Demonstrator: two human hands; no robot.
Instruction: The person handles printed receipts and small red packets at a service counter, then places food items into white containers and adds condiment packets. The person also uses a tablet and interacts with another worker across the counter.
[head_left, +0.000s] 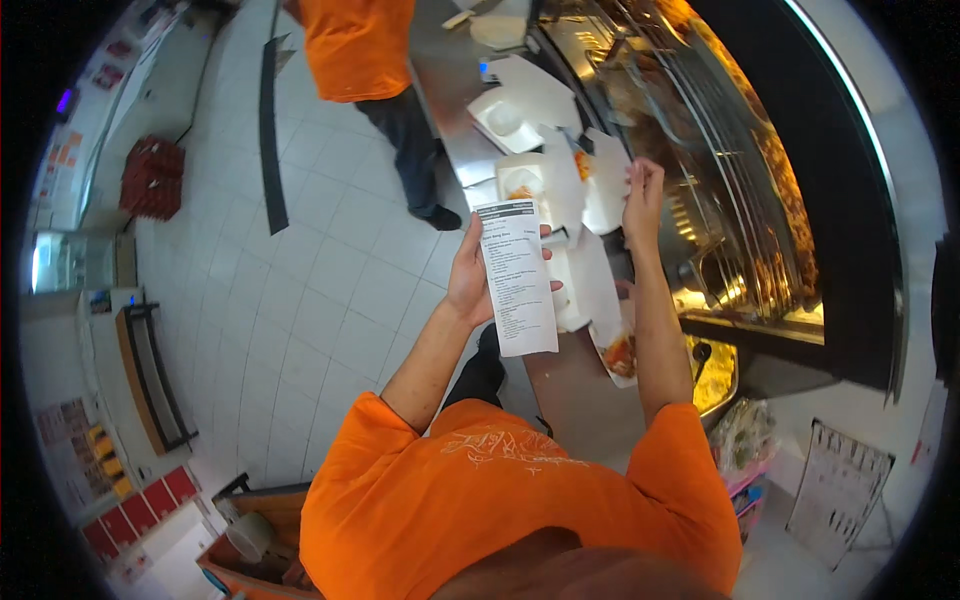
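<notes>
A long printed paper slip (520, 289) lies across the fingers of my left hand (471, 277), the thumb on its edge. It bears writing. My right hand (645, 199) is raised at the flap of an open white cardboard food box (604, 199), its fingers bent; whether they pinch the flap is not plain. More open white boxes (517, 127) stand in a row on the steel counter (574, 397), some with small round white tubs or orange-brown food inside. Below my right forearm, another box holds reddish-brown food (620, 355).
A lit glass food display cabinet (712, 150) borders the counter on the right, with a tray of yellow food (712, 375) by its lower corner. A co-worker in an orange shirt (360, 49) stands at the counter's far left side. Red stacked baskets (152, 178) are by the left wall.
</notes>
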